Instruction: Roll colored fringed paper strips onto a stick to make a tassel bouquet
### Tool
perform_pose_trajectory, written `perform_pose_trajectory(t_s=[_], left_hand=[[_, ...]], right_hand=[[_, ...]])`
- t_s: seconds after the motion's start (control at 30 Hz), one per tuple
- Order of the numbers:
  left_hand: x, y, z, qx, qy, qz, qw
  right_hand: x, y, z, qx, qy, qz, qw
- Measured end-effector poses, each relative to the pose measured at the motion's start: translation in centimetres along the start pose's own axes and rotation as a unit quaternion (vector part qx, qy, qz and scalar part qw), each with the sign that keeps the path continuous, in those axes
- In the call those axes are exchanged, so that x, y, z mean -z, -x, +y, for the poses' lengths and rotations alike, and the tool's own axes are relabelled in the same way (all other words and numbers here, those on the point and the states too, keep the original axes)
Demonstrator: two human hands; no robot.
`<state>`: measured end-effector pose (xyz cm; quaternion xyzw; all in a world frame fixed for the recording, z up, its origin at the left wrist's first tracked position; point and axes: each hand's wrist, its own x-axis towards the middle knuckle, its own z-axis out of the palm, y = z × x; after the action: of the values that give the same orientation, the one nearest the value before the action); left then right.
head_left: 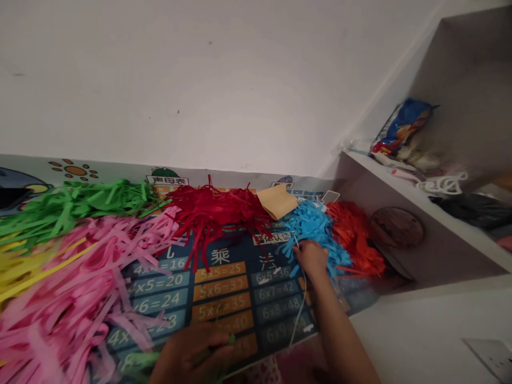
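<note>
Pale wall (224,80) in the bg; below it the worktop (222,287), w/ a printed times-table cover. Grey-white shelf unit (400,213) on the far R, blue packet (412,121) & white cable (442,183) lying on it.

Strip heaps, L to R: yellow strips (18,269), pink strips (48,304) spread up front, green heap (100,196) at the back by the wall, dark red strips (220,205) approx mid, then tan paper (277,201), blue strips (314,226), orange-red strips (356,240) next to the shelf unit.

R hand (312,260) is at the blue strips' near edge, fingers bent & close tog. by a thin white cord (301,309), which runs down twd the front edge; can't tell if they grip cord, blue or both. L hand (194,349), blurred, front ctr, fingers curled closed on a green strip (231,339), tip poking out. More loose green (138,362) just beside it.
</note>
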<state>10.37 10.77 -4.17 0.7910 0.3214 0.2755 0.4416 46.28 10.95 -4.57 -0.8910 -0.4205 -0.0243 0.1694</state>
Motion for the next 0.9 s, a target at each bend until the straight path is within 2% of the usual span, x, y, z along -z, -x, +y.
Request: perform_pose_trajectory(t_s=[0.07,0.13,0.2,0.27,0.3,0.37,0.4,0.43,0.5,0.53,0.57,0.6,0.63,0.7,0.73,0.8,0.9], left_hand=[[0.2,0.1,0.0,0.019,0.02,0.011,1.0],[0.5,0.1,-0.1,0.071,0.044,0.033,0.996],[0.5,-0.1,0.0,0.131,0.096,0.051,0.985],[0.1,-0.6,0.5,0.164,0.185,0.047,0.968],[-0.4,-0.9,0.9,0.167,0.235,0.042,0.957],[-1.5,-1.5,1.6,0.154,0.331,0.024,0.931],[-2.0,-1.7,1.8,0.152,0.374,0.006,0.915],[-2.5,-1.8,1.9,0.161,0.41,-0.011,0.898],[-2.9,-1.6,1.7,0.202,0.451,-0.015,0.869],[-2.9,-1.5,1.4,0.227,0.46,0.007,0.858],[-2.7,-1.3,1.1,0.256,0.463,0.042,0.848],[-2.4,-1.1,0.8,0.287,0.465,0.077,0.834],[-2.1,-0.9,0.4,0.32,0.473,0.107,0.814],[-1.4,-0.7,0.0,0.373,0.502,0.142,0.767],[-1.2,-0.6,-0.1,0.385,0.518,0.151,0.749],[-1.0,-0.6,-0.1,0.378,0.546,0.157,0.732],[-0.8,-0.7,0.2,0.357,0.568,0.145,0.727]], right_hand=[[0.4,-0.3,0.9,-0.004,0.001,-0.01,1.0],[1.3,0.8,0.9,-0.005,-0.008,-0.003,1.0],[2.3,3.3,-0.5,0.02,-0.03,-0.006,0.999],[3.0,6.6,-3.1,0.087,-0.114,-0.047,0.989],[3.1,8.4,-4.6,0.137,-0.212,-0.085,0.964],[3.0,11.6,-7.7,0.196,-0.373,-0.143,0.895],[2.7,12.9,-8.9,0.194,-0.44,-0.163,0.862],[2.4,13.8,-9.8,0.166,-0.497,-0.179,0.832],[1.7,14.9,-10.7,0.055,-0.598,-0.207,0.772],[1.3,15.2,-10.7,-0.006,-0.629,-0.219,0.746],[1.1,15.5,-10.7,-0.049,-0.639,-0.226,0.733],[0.9,15.7,-10.5,-0.065,-0.631,-0.228,0.739],[0.9,16.0,-10.5,-0.053,-0.606,-0.228,0.76],[1.1,16.7,-10.6,0.02,-0.535,-0.222,0.815],[1.3,17.1,-10.8,0.065,-0.503,-0.224,0.832],[1.6,17.7,-11.3,0.129,-0.457,-0.229,0.85],[1.5,18.0,-11.8,0.165,-0.417,-0.208,0.869]])
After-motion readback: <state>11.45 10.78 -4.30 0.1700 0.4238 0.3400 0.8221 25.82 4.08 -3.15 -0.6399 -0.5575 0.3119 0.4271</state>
